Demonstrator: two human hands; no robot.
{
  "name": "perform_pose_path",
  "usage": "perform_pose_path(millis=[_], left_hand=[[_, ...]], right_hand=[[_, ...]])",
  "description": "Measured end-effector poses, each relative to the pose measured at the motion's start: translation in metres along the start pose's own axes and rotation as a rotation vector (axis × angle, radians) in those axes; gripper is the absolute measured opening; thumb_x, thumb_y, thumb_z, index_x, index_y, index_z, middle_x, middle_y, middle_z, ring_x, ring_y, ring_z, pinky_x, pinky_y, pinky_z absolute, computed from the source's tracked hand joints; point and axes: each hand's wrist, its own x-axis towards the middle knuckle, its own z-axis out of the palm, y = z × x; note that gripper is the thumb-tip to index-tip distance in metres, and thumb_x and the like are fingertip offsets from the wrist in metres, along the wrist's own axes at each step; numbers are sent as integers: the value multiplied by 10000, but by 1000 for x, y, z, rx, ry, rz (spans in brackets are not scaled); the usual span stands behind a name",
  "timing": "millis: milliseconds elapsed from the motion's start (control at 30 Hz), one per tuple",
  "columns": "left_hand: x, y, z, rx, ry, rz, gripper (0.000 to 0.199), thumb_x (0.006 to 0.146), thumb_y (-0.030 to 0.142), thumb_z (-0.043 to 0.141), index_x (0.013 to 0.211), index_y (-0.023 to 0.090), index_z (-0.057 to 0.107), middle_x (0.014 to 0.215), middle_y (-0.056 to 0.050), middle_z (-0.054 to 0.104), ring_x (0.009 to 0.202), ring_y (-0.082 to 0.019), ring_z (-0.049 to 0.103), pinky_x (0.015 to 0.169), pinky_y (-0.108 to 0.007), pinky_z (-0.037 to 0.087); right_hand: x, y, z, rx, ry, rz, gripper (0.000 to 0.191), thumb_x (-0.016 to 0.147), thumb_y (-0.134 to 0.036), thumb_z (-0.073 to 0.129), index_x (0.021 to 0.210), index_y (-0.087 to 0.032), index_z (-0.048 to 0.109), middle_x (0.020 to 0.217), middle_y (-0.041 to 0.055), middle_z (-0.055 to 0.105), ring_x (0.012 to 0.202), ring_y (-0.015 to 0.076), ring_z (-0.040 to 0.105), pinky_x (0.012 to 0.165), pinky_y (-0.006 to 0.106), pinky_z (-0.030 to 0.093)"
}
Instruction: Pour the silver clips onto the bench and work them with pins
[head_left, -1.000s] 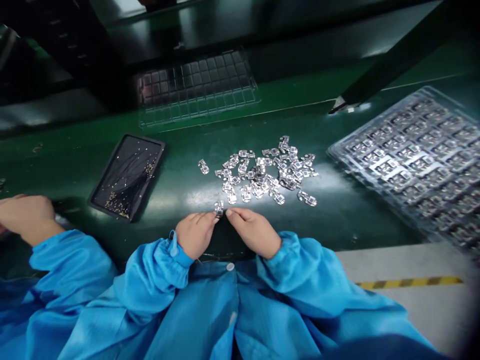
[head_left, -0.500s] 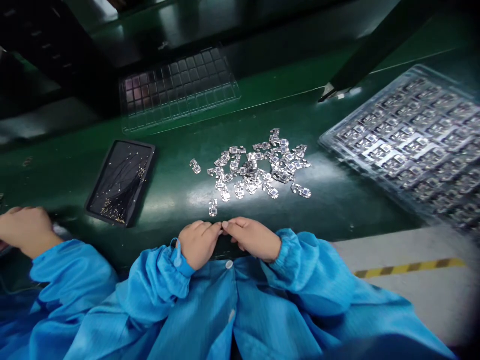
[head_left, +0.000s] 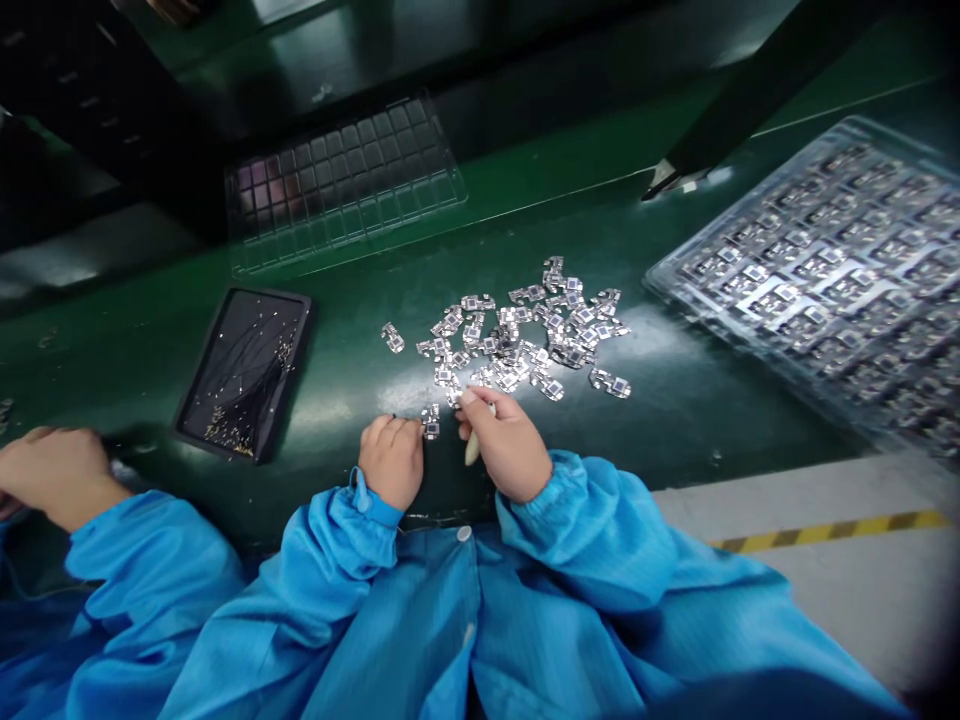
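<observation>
Just below the pile of stamped metal pieces [head_left: 517,335], the person's left hand [head_left: 390,462] has its fingertips at 1 outlying piece [head_left: 430,422]; whether that grip is grasping the piece cannot be told. The right hand [head_left: 506,445], at the pile's near edge, is clenched on a pale tapered handle [head_left: 471,450]. Right of the pile, green desk [head_left: 697,420] separates it from a plastic tray [head_left: 651,280] of similar pieces.

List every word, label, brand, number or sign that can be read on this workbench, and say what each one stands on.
None can be read.
The small metal parts may carry markings, but any are too small to read.
The clear tray and the black tray show no legible text.
</observation>
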Motion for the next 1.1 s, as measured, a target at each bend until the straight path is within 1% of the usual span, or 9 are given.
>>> perform_pose_path(millis=[167,267,367,467,700,867,933,1033,1100], left_hand=[[1,0,-2,4,-28,-15,181,816,204,416,832,178,594,764,-37,632,849,-191,540,761,-322,406],[2,1,-3,9,-35,-11,186,818,208,416,824,174,599,760,-41,629,821,-186,544,735,-315,402],[3,2,-3,23,-38,-2,186,817,207,419,822,169,602,760,-42,628,810,-187,545,724,-313,397],[3,2,-3,28,-39,8,178,813,195,425,829,164,600,770,-46,628,811,-188,541,721,-314,392],[2,3,-3,24,-41,19,162,802,180,440,842,157,596,780,-50,626,833,-193,530,739,-319,383],[1,3,-3,17,-64,12,184,806,177,417,852,169,594,796,-54,625,840,-195,532,740,-329,388],[1,2,-3,12,-59,19,190,802,173,411,855,166,593,803,-61,624,844,-199,533,733,-332,393],[2,0,-3,7,-45,26,192,795,175,404,815,161,594,784,-77,618,817,-204,536,700,-338,404],[3,-1,-3,14,-54,31,191,789,172,404,786,165,595,765,-82,614,789,-203,539,682,-342,410]], right_hand=[[4,3,8,-130,163,-444,318,828,-440,361,952,-190,513,775,22,648,650,131,599,678,299,472],[7,16,12,-194,172,-585,284,842,-410,352,967,-196,492,826,43,656,734,157,617,710,328,480],[10,26,13,-229,157,-635,253,847,-388,366,972,-205,486,851,48,657,782,168,618,699,329,491],[11,29,12,-239,147,-670,217,852,-354,372,970,-210,484,850,41,660,793,164,619,695,320,493],[10,28,13,-300,153,-673,236,854,-356,347,975,-200,477,838,42,667,747,160,624,682,316,495],[7,17,11,-470,140,-676,291,857,-366,302,894,-204,541,834,49,663,771,166,607,712,307,478],[6,8,13,-597,53,-725,326,860,-357,288,824,-205,573,815,55,661,773,168,598,720,295,465],[8,-6,23,-803,-142,-797,364,859,-353,287,771,-195,603,746,66,654,724,175,585,714,294,447],[11,-11,29,-884,-207,-810,360,851,-359,309,765,-186,612,724,77,648,712,180,579,720,298,438]])
